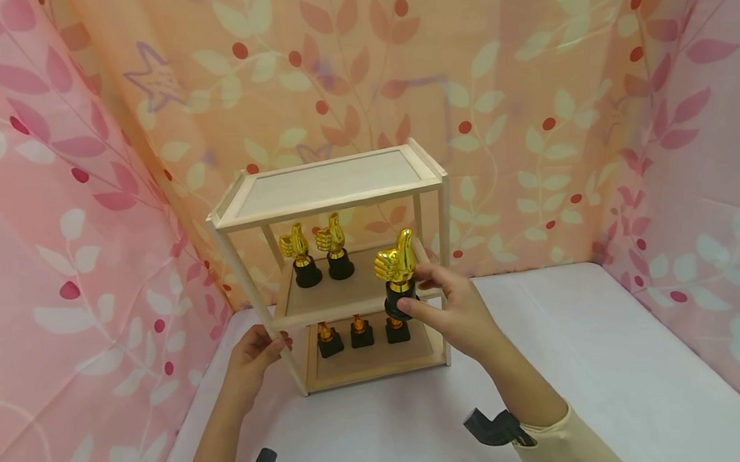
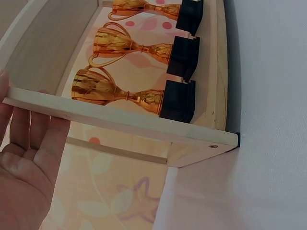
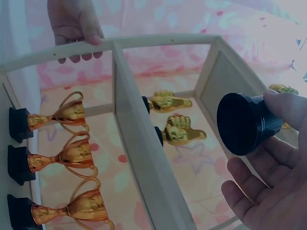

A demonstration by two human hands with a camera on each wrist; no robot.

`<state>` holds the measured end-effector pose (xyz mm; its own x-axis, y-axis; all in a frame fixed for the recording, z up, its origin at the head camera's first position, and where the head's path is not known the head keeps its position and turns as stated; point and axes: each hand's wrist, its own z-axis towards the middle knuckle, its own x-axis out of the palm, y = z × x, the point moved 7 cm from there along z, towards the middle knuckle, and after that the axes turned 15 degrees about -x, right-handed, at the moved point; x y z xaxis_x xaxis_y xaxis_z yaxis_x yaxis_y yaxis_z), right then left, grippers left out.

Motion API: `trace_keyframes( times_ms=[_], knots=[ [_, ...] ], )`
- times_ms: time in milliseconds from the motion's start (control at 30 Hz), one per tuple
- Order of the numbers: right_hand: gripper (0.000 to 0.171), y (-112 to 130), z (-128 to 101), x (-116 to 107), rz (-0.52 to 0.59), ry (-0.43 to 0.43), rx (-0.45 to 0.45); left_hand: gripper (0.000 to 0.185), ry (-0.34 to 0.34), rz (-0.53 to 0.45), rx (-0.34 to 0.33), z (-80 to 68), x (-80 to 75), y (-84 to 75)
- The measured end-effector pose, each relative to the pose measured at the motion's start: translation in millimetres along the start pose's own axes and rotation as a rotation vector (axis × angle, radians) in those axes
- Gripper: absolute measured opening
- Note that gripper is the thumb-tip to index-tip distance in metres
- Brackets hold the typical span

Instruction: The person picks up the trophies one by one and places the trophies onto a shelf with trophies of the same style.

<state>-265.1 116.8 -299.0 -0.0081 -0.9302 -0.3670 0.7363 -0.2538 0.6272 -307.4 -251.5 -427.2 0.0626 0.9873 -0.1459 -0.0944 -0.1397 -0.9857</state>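
Floral curtains in pink and orange are hung around a white tabletop [image 1: 595, 359], on which a small three-tier shelf rack of pale wood [image 1: 338, 184] is stood. A gold thumbs-up trophy on a round black base [image 1: 398, 271] is held upright at the front right edge of the middle shelf by the right hand [image 1: 455, 313]; its grip is closed on the black base, thumb on one side, fingers on the other. Two matching gold thumbs-up trophies [image 1: 318, 253] are stood at the back left of that shelf. Three amber cup trophies on square black bases [image 1: 361, 332] are lined along the bottom shelf. The front left post is gripped by the left hand [image 1: 254, 350], fingers curled around it.
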Motion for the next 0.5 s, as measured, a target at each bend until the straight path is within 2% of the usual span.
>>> trace_keyframes(
  times_ms=[333, 500],
  knots=[
    [0.054, -13.5, 18.7, 14.5, 0.006, 0.012, 0.096, 0.027, 0.004, 0.006, -0.015, 0.7, -1.7, 0.2],
    [0.052, -20.8, 28.2, 20.9, 0.052, 0.016, 0.101, 0.027, -0.008, 0.012, -0.039, 0.8, -2.4, 2.9]
  ],
)
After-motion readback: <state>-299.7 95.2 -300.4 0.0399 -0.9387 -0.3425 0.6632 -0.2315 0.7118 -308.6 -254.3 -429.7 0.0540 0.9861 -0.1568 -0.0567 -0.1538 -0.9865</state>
